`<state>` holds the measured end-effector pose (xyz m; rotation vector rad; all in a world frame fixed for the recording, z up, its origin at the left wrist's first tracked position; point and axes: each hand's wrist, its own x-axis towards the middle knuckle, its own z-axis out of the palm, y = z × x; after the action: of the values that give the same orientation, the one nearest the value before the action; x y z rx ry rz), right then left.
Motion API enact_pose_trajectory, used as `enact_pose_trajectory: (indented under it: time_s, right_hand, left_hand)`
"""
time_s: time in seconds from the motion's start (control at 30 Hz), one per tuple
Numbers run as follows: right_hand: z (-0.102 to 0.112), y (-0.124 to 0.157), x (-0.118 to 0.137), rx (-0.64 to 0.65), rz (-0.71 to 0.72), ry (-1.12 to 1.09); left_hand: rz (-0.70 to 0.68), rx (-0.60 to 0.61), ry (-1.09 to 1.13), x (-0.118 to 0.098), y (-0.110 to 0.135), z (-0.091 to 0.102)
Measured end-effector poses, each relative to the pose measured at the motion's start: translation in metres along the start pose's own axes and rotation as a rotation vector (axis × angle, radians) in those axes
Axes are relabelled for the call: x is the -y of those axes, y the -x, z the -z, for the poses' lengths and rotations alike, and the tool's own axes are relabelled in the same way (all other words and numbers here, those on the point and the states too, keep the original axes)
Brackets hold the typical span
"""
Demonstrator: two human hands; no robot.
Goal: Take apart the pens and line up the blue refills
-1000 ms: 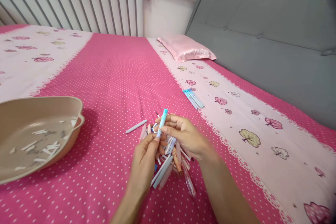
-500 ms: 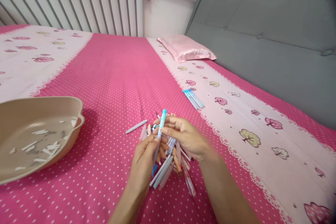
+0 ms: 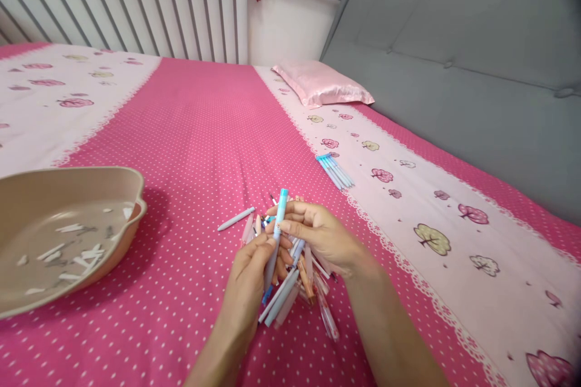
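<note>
Both hands hold one light-blue pen (image 3: 280,208) with a brighter blue end pointing up and away. My left hand (image 3: 251,263) pinches its lower part between thumb and fingers. Higher up, my right hand (image 3: 320,233) grips the same pen, thumb resting on its barrel. Under the hands lies a loose pile of pens and pen parts (image 3: 284,296), some pale blue, pink, orange and clear; my fingers hide part of it. A grey pen (image 3: 236,218) lies just left of the pile. Farther right, several blue-capped pens (image 3: 334,170) rest side by side.
At the left stands a beige basin (image 3: 136,184) with small white pieces (image 3: 91,257) inside. A pink pillow (image 3: 322,84) lies at the far end of the polka-dot bed sheet (image 3: 195,133). A grey headboard (image 3: 454,42) runs along the right, a white radiator (image 3: 181,12) along the back.
Almost nothing differs. Both hands keep the same grip on the pen, with only a very slight shift of the fingers.
</note>
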<state>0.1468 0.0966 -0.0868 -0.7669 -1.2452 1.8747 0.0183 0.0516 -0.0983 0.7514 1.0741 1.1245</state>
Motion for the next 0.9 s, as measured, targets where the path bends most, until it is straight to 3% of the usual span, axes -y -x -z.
enact_pose_trajectory:
  time_s: [0.43,0.6,0.9]
  right_hand:
    - [0.0012,-0.0011,0.0034,-0.136,0.041,0.132]
    - [0.0034,-0.0009,0.0020,-0.226,0.024,0.191]
    - [0.0005,-0.0012,0.0016,-0.243,0.008,0.194]
  left_hand:
    - [-0.036,0.055,-0.090,0.0043,-0.0024,0.0033]
    - [-0.010,0.062,-0.029,0.0028,0.0001,-0.0004]
    - [-0.036,0.037,-0.047,0.0025,0.0022,-0.0009]
